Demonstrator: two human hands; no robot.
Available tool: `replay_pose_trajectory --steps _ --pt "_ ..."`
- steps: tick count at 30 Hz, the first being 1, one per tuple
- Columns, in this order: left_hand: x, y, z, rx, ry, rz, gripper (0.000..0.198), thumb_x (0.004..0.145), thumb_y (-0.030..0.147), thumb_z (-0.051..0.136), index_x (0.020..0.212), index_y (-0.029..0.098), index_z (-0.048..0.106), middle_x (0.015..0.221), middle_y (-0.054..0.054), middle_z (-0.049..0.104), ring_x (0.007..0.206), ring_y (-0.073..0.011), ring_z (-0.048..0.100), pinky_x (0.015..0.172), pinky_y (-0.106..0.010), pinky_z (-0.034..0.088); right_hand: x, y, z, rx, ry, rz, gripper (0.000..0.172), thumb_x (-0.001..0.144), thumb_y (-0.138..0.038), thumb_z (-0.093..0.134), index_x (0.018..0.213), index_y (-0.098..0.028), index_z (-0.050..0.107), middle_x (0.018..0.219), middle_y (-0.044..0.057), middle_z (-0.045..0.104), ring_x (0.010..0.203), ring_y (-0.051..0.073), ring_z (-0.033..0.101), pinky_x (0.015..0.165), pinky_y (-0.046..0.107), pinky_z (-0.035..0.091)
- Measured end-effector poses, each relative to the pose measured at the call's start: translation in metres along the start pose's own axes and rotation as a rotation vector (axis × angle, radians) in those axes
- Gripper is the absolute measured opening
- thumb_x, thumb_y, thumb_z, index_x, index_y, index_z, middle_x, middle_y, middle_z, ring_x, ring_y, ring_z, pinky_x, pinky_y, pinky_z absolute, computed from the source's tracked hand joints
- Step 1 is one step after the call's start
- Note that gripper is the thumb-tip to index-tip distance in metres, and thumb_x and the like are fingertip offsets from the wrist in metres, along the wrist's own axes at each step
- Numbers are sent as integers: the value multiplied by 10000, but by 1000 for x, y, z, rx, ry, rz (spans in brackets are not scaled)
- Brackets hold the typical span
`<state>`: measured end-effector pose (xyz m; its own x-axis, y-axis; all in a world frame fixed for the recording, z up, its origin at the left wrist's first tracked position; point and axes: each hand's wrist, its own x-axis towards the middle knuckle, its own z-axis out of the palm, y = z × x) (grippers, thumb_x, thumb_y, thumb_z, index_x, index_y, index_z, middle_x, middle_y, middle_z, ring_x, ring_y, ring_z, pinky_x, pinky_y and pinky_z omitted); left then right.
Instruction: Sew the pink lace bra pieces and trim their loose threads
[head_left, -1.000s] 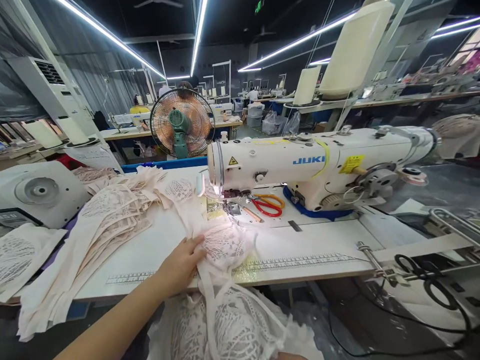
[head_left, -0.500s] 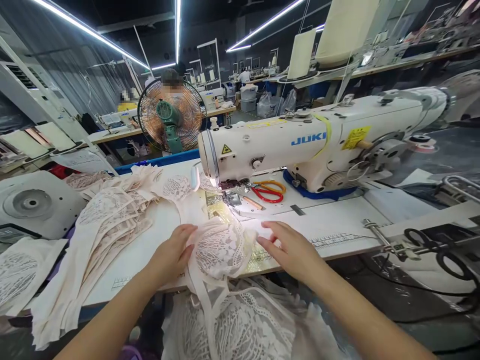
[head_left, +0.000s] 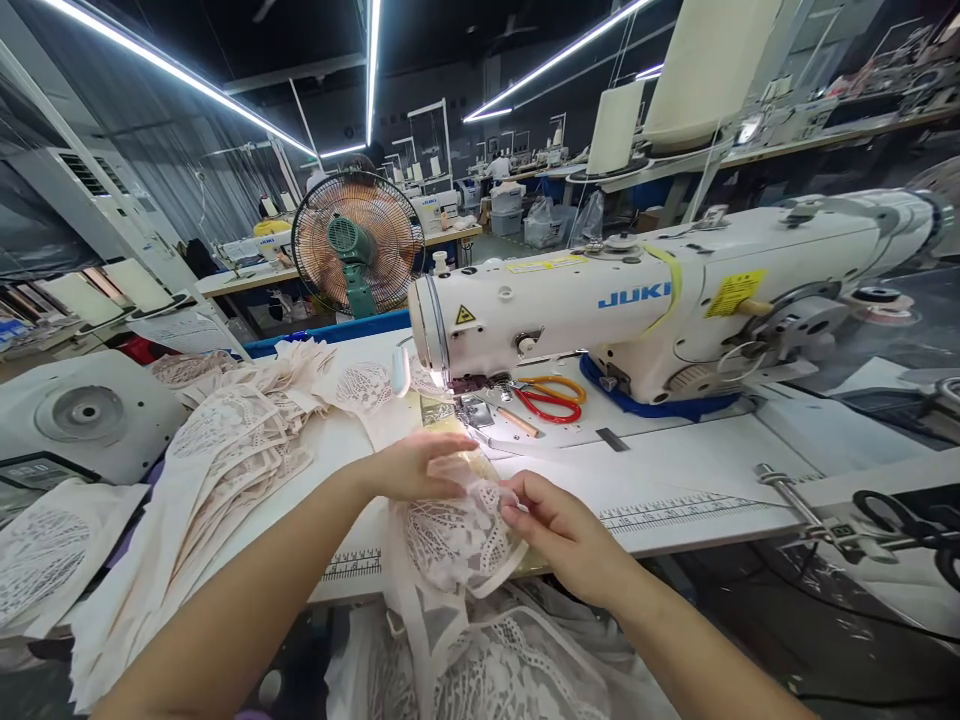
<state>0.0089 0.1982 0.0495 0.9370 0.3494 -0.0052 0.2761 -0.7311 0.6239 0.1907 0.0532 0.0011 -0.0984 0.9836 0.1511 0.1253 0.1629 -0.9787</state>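
A pale pink lace bra (head_left: 457,545) lies over the front edge of the sewing table, its lower part hanging down. My left hand (head_left: 416,465) reaches across the top of the nearer cup, with fabric between its outstretched fingers and thumb. At the cup's right edge, my right hand (head_left: 559,530) pinches the lace between thumb and forefinger. Just beyond the hands is the needle end of a white sewing machine (head_left: 540,310), its lamp lit. Another lace piece (head_left: 364,385) runs up beside the needle area.
Scissors with red and orange handles (head_left: 551,397) lie under the machine arm, near a small wooden-handled tool (head_left: 517,422). Stacked lace bra pieces (head_left: 232,440) cover the left side. A fan (head_left: 356,240) stands behind the table, and thread cones (head_left: 615,130) rise at the back right.
My left hand has moved right and up over the cup's top. My right hand, open beside the cup before, now pinches its edge. The view has shifted slightly.
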Motion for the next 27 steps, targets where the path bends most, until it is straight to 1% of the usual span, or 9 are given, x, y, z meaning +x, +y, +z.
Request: replay_pose_trajectory --steps 4,8,11,13,18,20,22,25,27 --pt "14 16 -13 -50 -218 -35 236 684 361 703 875 222 706 831 -14 681 803 -196 615 757 -278 464 -12 -2 -1 263 43 6 296 879 -470 492 745 -212 434 658 -49 394 592 115 380 554 234 339" --pt "6 18 -42 -131 -242 -134 129 701 324 674 704 196 682 660 13 611 589 -138 546 538 -219 409 -23 0 0 585 174 110 373 787 -523 610 699 -205 436 610 -60 373 525 93 348 488 208 331" --pt "-1 17 -55 -223 -249 -177 135 708 321 656 679 189 653 644 22 589 590 -131 539 532 -211 413 -29 1 5 766 288 180 339 753 -473 671 700 -198 480 622 -50 434 521 88 393 492 200 363" --pt "-2 15 -55 -142 -215 -198 148 730 339 630 714 194 648 665 22 599 615 -137 555 560 -221 435 -34 3 9 843 295 247 278 762 -438 672 748 -203 523 643 -34 495 537 107 456 510 219 400" --pt "8 -2 -33 403 144 -269 75 751 205 586 795 171 635 864 -63 615 852 -242 584 769 -372 469 -46 18 26 867 363 377 281 728 -437 709 766 -205 554 654 -23 564 557 136 538 557 258 455" --pt "9 -9 -16 483 284 -268 204 749 160 573 950 157 607 1086 -127 562 1043 -298 520 898 -460 413 -50 24 34 857 395 363 275 730 -438 710 783 -205 574 696 -18 590 603 135 553 582 248 446" --pt "5 -12 2 535 386 -243 300 788 181 541 1087 159 543 1209 -150 499 1108 -298 485 918 -461 410 -56 30 40 837 384 361 285 744 -453 697 845 -206 599 715 -10 604 631 130 552 550 217 399" --pt "-11 -8 29 501 326 -162 221 870 233 427 1053 172 533 1136 -120 548 1011 -240 541 810 -369 472 -68 34 41 783 306 382 414 739 -582 640 898 -200 613 721 7 611 645 133 558 516 203 326" --pt "-25 -1 43 495 257 -199 188 883 257 387 941 176 547 1013 -95 583 912 -220 563 738 -338 469 -75 34 31 669 206 402 495 712 -666 598 836 -187 613 715 20 616 613 144 564 505 217 304"
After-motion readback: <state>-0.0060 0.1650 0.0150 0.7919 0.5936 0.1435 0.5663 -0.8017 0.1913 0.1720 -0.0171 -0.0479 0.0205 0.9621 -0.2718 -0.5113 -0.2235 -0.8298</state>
